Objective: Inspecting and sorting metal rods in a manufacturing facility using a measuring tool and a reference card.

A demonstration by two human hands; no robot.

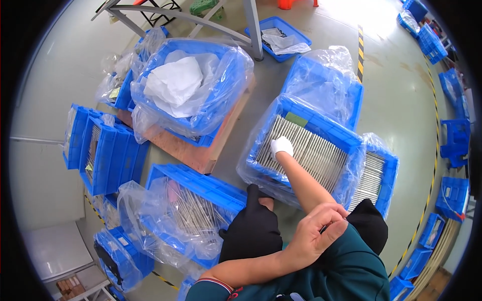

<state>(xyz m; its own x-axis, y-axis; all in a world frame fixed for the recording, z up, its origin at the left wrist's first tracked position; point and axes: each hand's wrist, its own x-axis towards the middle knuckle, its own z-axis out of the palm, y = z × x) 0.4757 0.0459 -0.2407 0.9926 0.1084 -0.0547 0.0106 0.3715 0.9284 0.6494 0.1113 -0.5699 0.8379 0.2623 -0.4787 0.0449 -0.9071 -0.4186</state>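
Observation:
My right hand (281,147), in a white glove, rests on a row of thin silvery metal rods (319,158) lying side by side. The glove hides how its fingers are bent. These rods fill a blue plastic crate (331,131) lined with clear plastic film, and a green piece of card (296,119) lies at their far end. Bare and closed, my left hand (319,233) crosses over to my right forearm near the elbow. Its fingers curl toward the thumb there; whatever sits between them is too small to make out.
More rods lie in a crate (382,193) at the right and, loosely piled, in a crate (193,175) at the left. A film-lined crate with white sheeting (175,85) stands on a wooden pallet (221,145). A grey metal frame (253,30) stands beyond. Stacked crates (118,160) line the left.

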